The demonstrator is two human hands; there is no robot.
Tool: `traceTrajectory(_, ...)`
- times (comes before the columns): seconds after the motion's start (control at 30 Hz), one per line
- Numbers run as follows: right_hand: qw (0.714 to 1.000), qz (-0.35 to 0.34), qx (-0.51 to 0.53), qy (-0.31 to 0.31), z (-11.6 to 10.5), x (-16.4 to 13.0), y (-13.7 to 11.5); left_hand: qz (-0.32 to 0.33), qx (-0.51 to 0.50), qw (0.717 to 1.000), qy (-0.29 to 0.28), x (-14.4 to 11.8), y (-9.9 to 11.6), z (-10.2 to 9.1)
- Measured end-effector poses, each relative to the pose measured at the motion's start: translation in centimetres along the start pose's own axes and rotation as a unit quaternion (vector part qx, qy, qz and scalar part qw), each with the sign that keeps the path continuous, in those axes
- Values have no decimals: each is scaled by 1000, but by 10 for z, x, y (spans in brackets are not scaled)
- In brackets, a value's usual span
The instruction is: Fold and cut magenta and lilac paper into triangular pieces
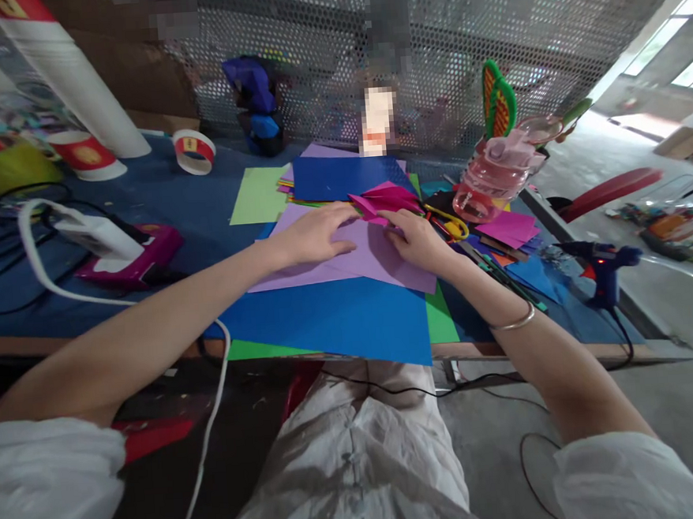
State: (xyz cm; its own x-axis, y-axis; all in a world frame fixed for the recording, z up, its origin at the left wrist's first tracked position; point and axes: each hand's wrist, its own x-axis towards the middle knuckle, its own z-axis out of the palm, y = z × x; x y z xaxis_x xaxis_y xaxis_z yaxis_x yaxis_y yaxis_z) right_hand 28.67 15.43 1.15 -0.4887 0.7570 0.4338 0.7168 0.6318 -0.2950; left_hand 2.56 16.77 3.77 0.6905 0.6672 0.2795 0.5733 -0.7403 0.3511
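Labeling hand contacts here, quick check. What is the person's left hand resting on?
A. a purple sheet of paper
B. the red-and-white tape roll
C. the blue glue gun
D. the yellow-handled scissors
A: the left hand lies flat on the purple sheet, while the right hand touches the folded magenta paper; the scissors, glue gun and tape roll lie apart from it.
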Motion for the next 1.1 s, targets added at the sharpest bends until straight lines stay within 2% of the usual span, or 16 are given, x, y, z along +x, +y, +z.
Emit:
traceTrajectory(0.13,1000,9,23,10,2,0,-5,-13,-7,1000,-8,-1,2,0)
traceTrajectory(0.3,996,36,78,-11,2,0,-18,-55,3,998,-7,-3,-4,-1)
traceTrajectory(0.43,995,70,69,-19,-11,1,-22,-102,18,994,42,-6,-21,-8)
traceTrajectory(0.57,992,108,66,-7,-24,4,-21,-100,76,989,81,-11,-27,-12)
traceTrajectory(0.67,989,121,90,2,-26,5,-22,-39,111,985,124,-18,-7,-1)
traceTrajectory(0.73,980,151,126,-9,-24,3,-25,20,63,993,96,-24,13,12)
traceTrajectory(0.83,948,229,217,-45,-20,2,-30,60,40,997,37,-33,35,28)
traceTrajectory(0.93,918,273,283,-58,-17,3,-30,105,91,989,51,-41,39,34)
traceTrajectory(1.0,925,255,277,-50,-20,2,-30,147,123,978,87,-45,36,33)
traceTrajectory(1.1,971,140,191,27,-32,-11,-35,201,161,954,155,-51,35,30)
